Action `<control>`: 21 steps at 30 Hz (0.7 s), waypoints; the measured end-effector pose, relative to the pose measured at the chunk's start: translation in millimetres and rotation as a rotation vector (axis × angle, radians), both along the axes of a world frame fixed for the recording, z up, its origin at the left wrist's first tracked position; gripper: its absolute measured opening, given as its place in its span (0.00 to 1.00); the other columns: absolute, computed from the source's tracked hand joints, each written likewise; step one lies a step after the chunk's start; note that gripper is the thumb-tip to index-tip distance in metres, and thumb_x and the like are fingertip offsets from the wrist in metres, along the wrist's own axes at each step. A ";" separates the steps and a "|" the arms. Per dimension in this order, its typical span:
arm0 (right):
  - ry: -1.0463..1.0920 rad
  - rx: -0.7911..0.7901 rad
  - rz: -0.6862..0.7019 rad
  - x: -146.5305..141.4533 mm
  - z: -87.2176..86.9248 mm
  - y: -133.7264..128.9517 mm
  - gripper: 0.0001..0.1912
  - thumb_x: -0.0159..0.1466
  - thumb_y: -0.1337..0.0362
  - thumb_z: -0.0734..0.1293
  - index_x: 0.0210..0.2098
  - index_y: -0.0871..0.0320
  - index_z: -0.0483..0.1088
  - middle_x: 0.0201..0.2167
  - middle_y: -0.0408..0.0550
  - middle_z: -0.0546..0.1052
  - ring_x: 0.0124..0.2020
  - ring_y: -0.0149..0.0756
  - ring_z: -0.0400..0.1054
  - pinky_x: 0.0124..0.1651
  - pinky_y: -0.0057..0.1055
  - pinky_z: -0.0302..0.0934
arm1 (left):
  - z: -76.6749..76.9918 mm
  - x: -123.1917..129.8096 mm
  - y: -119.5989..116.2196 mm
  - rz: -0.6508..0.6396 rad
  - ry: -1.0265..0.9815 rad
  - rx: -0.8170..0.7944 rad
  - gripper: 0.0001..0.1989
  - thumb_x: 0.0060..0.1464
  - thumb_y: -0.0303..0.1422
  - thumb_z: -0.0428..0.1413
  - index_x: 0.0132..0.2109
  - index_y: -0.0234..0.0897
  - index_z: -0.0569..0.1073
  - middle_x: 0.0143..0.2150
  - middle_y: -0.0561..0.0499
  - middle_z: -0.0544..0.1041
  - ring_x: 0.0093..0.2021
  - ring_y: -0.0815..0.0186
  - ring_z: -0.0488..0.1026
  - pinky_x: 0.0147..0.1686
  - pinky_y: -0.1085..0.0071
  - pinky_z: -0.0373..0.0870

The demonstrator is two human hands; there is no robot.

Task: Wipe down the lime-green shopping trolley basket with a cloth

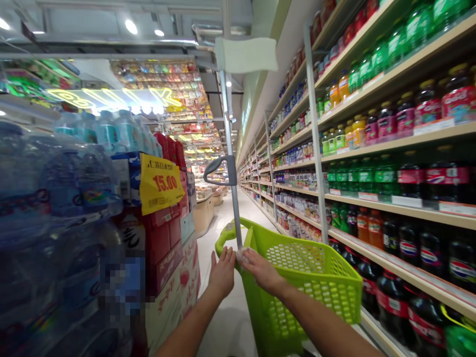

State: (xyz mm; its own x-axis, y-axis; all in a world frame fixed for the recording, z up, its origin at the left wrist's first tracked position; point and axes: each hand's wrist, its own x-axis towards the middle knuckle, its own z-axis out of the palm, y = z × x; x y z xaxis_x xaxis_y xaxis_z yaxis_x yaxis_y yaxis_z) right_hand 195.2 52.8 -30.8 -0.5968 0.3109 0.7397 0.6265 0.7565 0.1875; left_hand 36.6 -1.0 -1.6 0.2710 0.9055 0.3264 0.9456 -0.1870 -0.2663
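A lime-green shopping basket cart (316, 290) with perforated sides stands at the lower middle. From its near left corner rises an upright grey pole (227, 124) with a dark grey looped grip (219, 171) and a pale blank sign (247, 54) on top. My left hand (223, 272) is beside the basket's curved green handle, left of the pole's foot, fingers extended and nothing visible in it. Against the foot of the pole, my right hand (262, 270) presses a small white wipe (243, 255) under its fingertips.
Shelves of bottled drinks (409, 134) line the right side. Stacked wrapped water bottles (63, 198) and red cartons (163, 243) stand close on the left, with a yellow price sign (161, 183). A pale floor aisle (241, 198) runs ahead between them.
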 end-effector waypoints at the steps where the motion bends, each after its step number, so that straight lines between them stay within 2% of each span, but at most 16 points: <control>1: 0.013 -0.021 0.024 -0.2 -2.1 0.8 0.17 0.59 0.72 0.60 0.47 0.57 0.68 0.52 0.51 0.67 0.56 0.39 0.57 0.56 0.37 0.55 | 0.3 -0.6 1.0 -0.004 0.003 -0.008 0.34 0.43 0.20 0.41 0.61 0.31 0.51 0.64 0.45 0.49 0.64 0.58 0.41 0.59 0.46 0.38; 2: 0.053 -0.036 0.037 -1.7 7.0 1.8 0.17 0.59 0.73 0.60 0.47 0.57 0.68 0.52 0.51 0.67 0.56 0.39 0.56 0.57 0.38 0.54 | 0.7 -0.7 1.9 -0.004 0.006 -0.012 0.34 0.43 0.21 0.41 0.61 0.31 0.51 0.64 0.45 0.50 0.64 0.58 0.41 0.59 0.46 0.38; 3: 0.114 -0.045 0.040 -4.2 25.3 2.7 0.18 0.58 0.74 0.60 0.47 0.57 0.68 0.53 0.51 0.67 0.57 0.39 0.55 0.58 0.38 0.52 | 1.2 -0.2 2.6 0.000 0.009 -0.013 0.34 0.43 0.21 0.41 0.61 0.30 0.52 0.64 0.45 0.50 0.64 0.58 0.41 0.59 0.46 0.38; 6: 0.491 -0.071 -0.059 -13.2 96.8 3.8 0.23 0.56 0.78 0.57 0.51 0.62 0.64 0.57 0.54 0.61 0.59 0.39 0.50 0.60 0.38 0.48 | 2.9 4.0 2.5 0.026 0.010 -0.001 0.33 0.43 0.21 0.42 0.60 0.29 0.53 0.64 0.42 0.52 0.64 0.56 0.43 0.59 0.46 0.38; 7: 0.547 -0.104 -0.063 -15.3 111.8 3.6 0.24 0.55 0.79 0.57 0.51 0.62 0.64 0.58 0.54 0.59 0.59 0.38 0.51 0.59 0.36 0.49 | 3.3 5.4 1.9 0.030 0.011 0.005 0.33 0.43 0.21 0.42 0.60 0.28 0.53 0.63 0.42 0.52 0.64 0.56 0.43 0.59 0.46 0.39; 8: 0.568 -0.137 -0.054 -16.4 117.2 2.5 0.24 0.55 0.79 0.58 0.51 0.61 0.64 0.58 0.53 0.59 0.58 0.37 0.52 0.59 0.35 0.49 | 3.5 6.3 1.1 0.032 0.014 0.009 0.33 0.43 0.22 0.42 0.60 0.28 0.53 0.63 0.41 0.52 0.64 0.56 0.43 0.59 0.46 0.39; 9: 0.561 -0.173 -0.039 -16.3 112.4 0.6 0.24 0.54 0.79 0.58 0.50 0.60 0.64 0.57 0.52 0.59 0.57 0.36 0.53 0.58 0.34 0.50 | 3.3 6.6 0.4 0.032 0.018 0.012 0.34 0.42 0.21 0.43 0.60 0.28 0.53 0.63 0.41 0.52 0.64 0.56 0.43 0.59 0.46 0.39; 10: 0.530 -0.213 -0.021 -15.0 98.3 -2.2 0.24 0.54 0.78 0.59 0.49 0.58 0.65 0.56 0.50 0.61 0.56 0.35 0.55 0.57 0.33 0.52 | 2.7 6.2 -0.2 0.032 0.021 0.014 0.34 0.42 0.21 0.43 0.60 0.28 0.53 0.64 0.42 0.51 0.64 0.57 0.43 0.59 0.46 0.39; 13: 0.440 -0.320 -0.020 -5.5 28.2 -8.6 0.21 0.54 0.77 0.59 0.44 0.56 0.69 0.50 0.48 0.68 0.51 0.35 0.62 0.53 0.32 0.57 | -1.7 2.0 0.0 0.018 0.018 0.030 0.36 0.40 0.21 0.43 0.61 0.30 0.53 0.64 0.44 0.50 0.64 0.58 0.42 0.59 0.46 0.39; 15: 0.460 -0.350 -0.097 -0.4 -10.5 -8.0 0.21 0.54 0.78 0.58 0.44 0.58 0.69 0.49 0.50 0.69 0.51 0.37 0.62 0.53 0.34 0.57 | -6.0 -0.3 1.3 -0.005 0.011 0.056 0.36 0.40 0.21 0.43 0.60 0.30 0.53 0.64 0.45 0.50 0.64 0.57 0.42 0.59 0.47 0.39; 17: 0.485 -0.354 -0.172 -1.5 -27.9 -5.7 0.21 0.54 0.78 0.58 0.44 0.58 0.69 0.49 0.51 0.69 0.52 0.37 0.61 0.54 0.35 0.56 | -10.5 0.7 2.4 -0.013 -0.004 0.103 0.35 0.40 0.22 0.43 0.60 0.29 0.54 0.64 0.43 0.51 0.64 0.56 0.43 0.59 0.47 0.39; 19: 0.482 -0.352 -0.201 -5.6 -29.9 -4.4 0.21 0.55 0.77 0.57 0.45 0.58 0.69 0.51 0.50 0.68 0.53 0.37 0.60 0.55 0.35 0.54 | -14.7 5.8 2.8 -0.051 -0.026 0.177 0.34 0.41 0.22 0.43 0.60 0.28 0.54 0.63 0.42 0.51 0.64 0.57 0.44 0.59 0.47 0.38; 21: 0.459 -0.354 -0.212 -1.7 -30.2 -5.5 0.22 0.56 0.76 0.57 0.48 0.57 0.68 0.52 0.50 0.67 0.55 0.37 0.58 0.56 0.35 0.53 | -18.4 13.9 2.8 -0.154 -0.026 0.241 0.34 0.43 0.23 0.43 0.61 0.31 0.53 0.64 0.44 0.50 0.64 0.60 0.43 0.60 0.50 0.36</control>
